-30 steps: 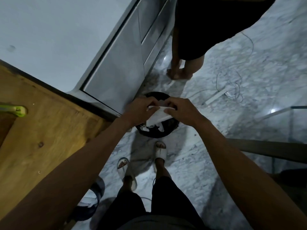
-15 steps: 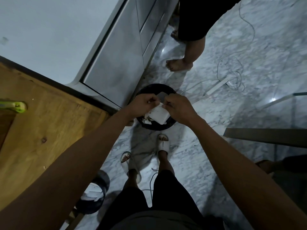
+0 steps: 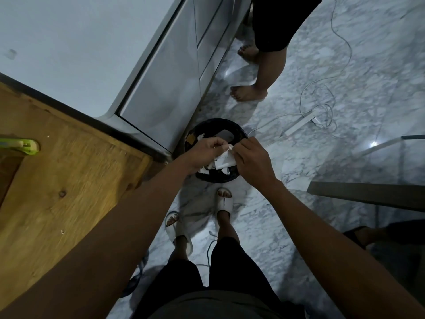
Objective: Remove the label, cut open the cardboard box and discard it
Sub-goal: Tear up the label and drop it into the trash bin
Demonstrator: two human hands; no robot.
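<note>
- While both arms reach out over the marble floor (image 3: 368, 54), the left hand (image 3: 203, 153) and the right hand (image 3: 253, 162) meet directly above the black bin (image 3: 239, 132), and between them hangs the white label (image 3: 224, 161).
- Left hand: fingers curled in, thumb and fingertips pinching the label's upper left edge. Nothing spread there, it's a tight pinch.
- Right hand: fingers bent down over the label's right edge, gripping it from the other side, knuckles up toward the camera.
- Label itself: crumpled, some dark print on it, too small to read, dangling just under both hands and over the bin's open mouth.
- Below the hands, inside the bin, white paper scraps (image 3: 203, 170) lie against the dark wall, and a brownish scrap (image 3: 190, 139) sits on the far-left side of the rim.
- Nearer the body than the hands, two feet in white slides (image 3: 224, 202) stand on the floor, one just short of the bin.
- Left of the left forearm runs a wooden tabletop (image 3: 57, 180), with a green-handled tool (image 3: 23, 146) at its far left edge, partly cut off by the frame.
- Beyond the left hand stands a white cabinet (image 3: 161, 88), its front touching or nearly touching the bin; I cannot tell which.
- Beyond the right hand, another person's bare feet (image 3: 248, 93) are on the marble, and farther right a white power strip (image 3: 301, 122) lies among loose white cables (image 3: 322, 88).
</note>
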